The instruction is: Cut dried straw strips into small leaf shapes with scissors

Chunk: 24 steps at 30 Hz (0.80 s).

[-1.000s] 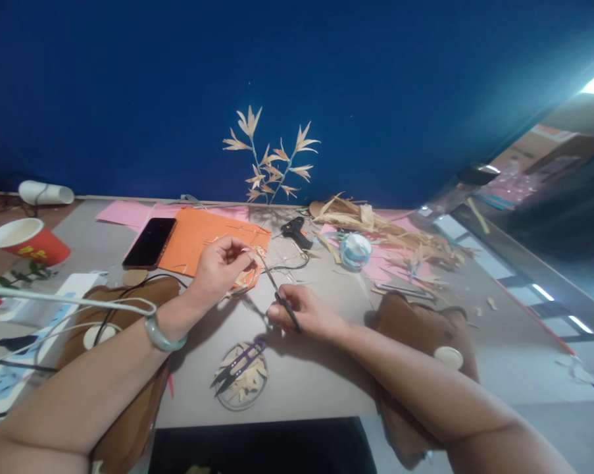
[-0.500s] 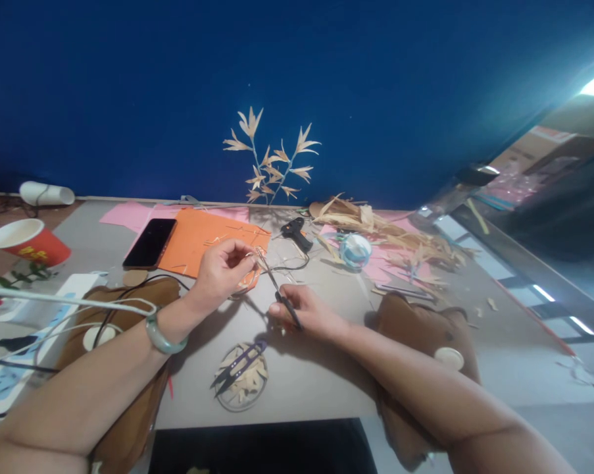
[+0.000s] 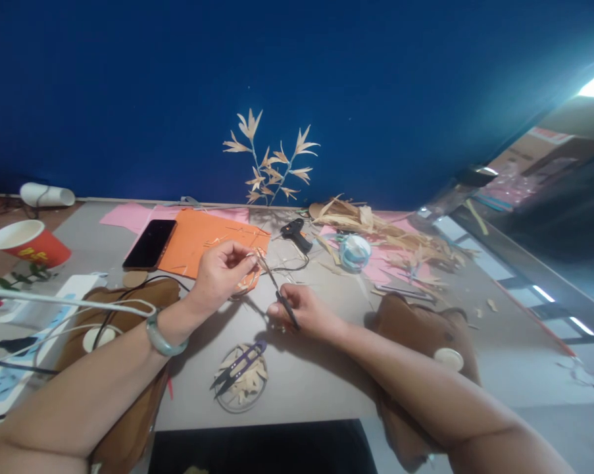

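The left hand (image 3: pixel 223 270) pinches a pale sliver (image 3: pixel 258 253), partly hidden and too small to identify, above the worktop (image 3: pixel 321 388); the right hand (image 3: pixel 304 311) grips one pair of scissors (image 3: pixel 279 296), blades near it. Two paper cups are at left: one red (image 3: pixel 43 249), its yellow marking illegible, one white (image 3: pixel 47 195), tipped over.

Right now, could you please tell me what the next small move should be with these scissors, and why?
Perhaps ease the left hand slightly back from the scissors: the right hand holds them with the blades reaching close beside the left's pinched fingertips, and whether the tips touch anything is too small to tell.
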Tool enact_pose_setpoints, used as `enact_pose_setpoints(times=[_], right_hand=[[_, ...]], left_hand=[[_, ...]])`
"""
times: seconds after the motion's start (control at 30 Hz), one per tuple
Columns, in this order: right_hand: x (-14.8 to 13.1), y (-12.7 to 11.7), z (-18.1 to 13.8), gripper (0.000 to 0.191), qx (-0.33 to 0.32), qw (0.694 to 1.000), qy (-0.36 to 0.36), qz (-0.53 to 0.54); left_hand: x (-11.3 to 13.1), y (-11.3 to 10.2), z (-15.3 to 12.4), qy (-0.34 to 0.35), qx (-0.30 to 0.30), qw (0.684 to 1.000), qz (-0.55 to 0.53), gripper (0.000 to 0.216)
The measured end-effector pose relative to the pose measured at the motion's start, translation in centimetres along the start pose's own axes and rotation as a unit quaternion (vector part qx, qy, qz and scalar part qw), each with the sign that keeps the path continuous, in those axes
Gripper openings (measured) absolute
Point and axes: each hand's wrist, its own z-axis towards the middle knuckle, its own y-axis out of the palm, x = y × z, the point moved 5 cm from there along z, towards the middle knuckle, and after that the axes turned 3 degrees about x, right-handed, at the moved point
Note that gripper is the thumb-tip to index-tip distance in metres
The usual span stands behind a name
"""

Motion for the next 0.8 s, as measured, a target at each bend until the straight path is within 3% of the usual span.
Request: enact_pose_setpoints(times=[0.37,0.63,0.8], right_hand=[[0.3,-0.6,0.5,0.046,0.027,0.999,-0.008,0.015],[-0.9,-0.5,0.1,0.049,-0.018,1.0,-0.013,0.0],[-0.7,-0.2,-0.1,0.05,-0.043,0.999,-0.007,0.007]], left_hand=[[-1.3,0.3,0.3,-0.082,-0.039,0.991,-0.102,0.026],[-1.7,1.2,-0.2,-0.131,-0.152,0.977,-0.07,0.025],[-2.0,1.4,-0.4,-0.127,-0.2,0.97,-0.052,0.023]])
